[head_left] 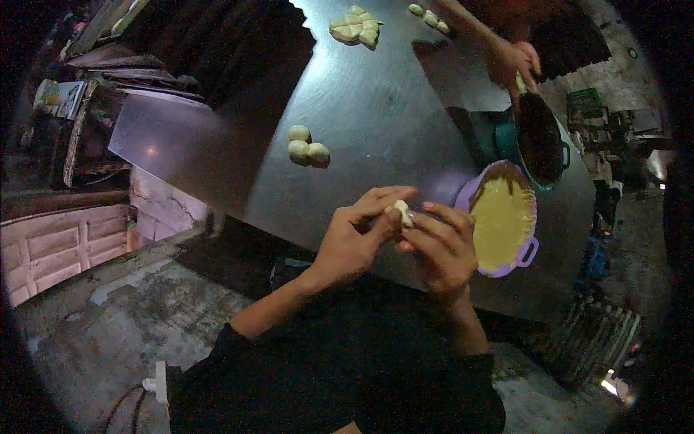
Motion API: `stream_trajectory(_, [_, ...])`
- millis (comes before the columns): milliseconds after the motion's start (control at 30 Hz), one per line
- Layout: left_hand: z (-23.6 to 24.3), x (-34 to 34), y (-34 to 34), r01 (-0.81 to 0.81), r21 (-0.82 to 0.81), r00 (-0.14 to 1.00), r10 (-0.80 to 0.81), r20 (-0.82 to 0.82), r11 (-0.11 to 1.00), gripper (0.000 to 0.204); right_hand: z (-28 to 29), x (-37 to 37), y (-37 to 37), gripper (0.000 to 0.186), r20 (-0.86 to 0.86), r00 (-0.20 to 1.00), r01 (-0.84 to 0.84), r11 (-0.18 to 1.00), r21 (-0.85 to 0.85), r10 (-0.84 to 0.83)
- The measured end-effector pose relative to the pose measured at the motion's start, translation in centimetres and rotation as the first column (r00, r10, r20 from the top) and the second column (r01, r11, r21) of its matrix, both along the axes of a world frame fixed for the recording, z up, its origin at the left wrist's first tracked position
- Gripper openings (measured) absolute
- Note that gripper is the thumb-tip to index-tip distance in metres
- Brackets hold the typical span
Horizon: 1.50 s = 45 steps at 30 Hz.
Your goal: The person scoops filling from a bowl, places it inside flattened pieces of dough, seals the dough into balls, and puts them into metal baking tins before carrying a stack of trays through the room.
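Note:
A small piece of pale dough (403,211) is pinched between my two hands above the near edge of the metal table. My left hand (354,235) is closed on it from the left, thumb and fingers bent round it. From the other side, the fingers of my right hand (442,249) curl in and press on the same piece. Just to the right of my hands stands a purple basin (530,251) with a smooth yellow filling (502,223). Three round dough balls (298,151) sit together farther left on the table.
A teal basin (505,137) holding a dark brown filling (540,141) stands beyond the purple one. Over it is another person's hand (517,61) with some pale dough. Flattened dough pieces (356,27) and a few smaller ones (429,18) lie at the far side of the metal table (376,116).

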<state>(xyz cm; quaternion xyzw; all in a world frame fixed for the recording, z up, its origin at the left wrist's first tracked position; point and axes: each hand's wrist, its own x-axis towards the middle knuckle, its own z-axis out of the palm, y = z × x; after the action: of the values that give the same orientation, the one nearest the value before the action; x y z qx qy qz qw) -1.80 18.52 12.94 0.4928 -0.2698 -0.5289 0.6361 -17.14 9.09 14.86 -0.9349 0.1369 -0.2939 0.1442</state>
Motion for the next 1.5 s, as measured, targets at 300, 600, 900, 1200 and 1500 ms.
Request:
stream_trajectory(300, [0.2, -6.5, 3.2, 0.15, 0.072, 0.963, -0.162, 0.217, 0.986, 0.025, 2.1, -7.9, 4.1, 0.032, 0.057, 0.998, -0.019, 0.819, 0.574, -0.017])
stream_trajectory(600, [0.9, -8.2, 4.3, 0.176, -0.172, 0.958, -0.129, 0.256, 0.969, 0.026, 2.2, -9.3, 4.2, 0.027, 0.093, 0.993, -0.004, 0.764, 0.645, -0.073])
stream_trajectory(900, [0.3, -2.6, 3.8, 0.118, 0.173, 0.99, -0.104, -0.09, 0.978, 0.032, 2.7, -3.2, 2.9, 0.053, -0.075, 0.991, -0.064, 0.895, 0.442, 0.108])
stream_trajectory(1200, [-8.7, 5.6, 2.9, -0.219, 0.042, 0.888, 0.181, 0.424, 0.975, 0.023, -4.4, 9.2, 0.5, 0.045, -0.189, 0.978, 0.158, 0.291, 0.944, 0.085])
stream_trajectory(1500, [-13.9, 16.1, 2.9, -0.411, 0.349, 0.903, 0.322, 0.285, 0.842, 0.028, -18.2, 18.8, -6.1, 0.018, -0.308, 0.948, 0.276, 0.71, 0.648, -0.087])
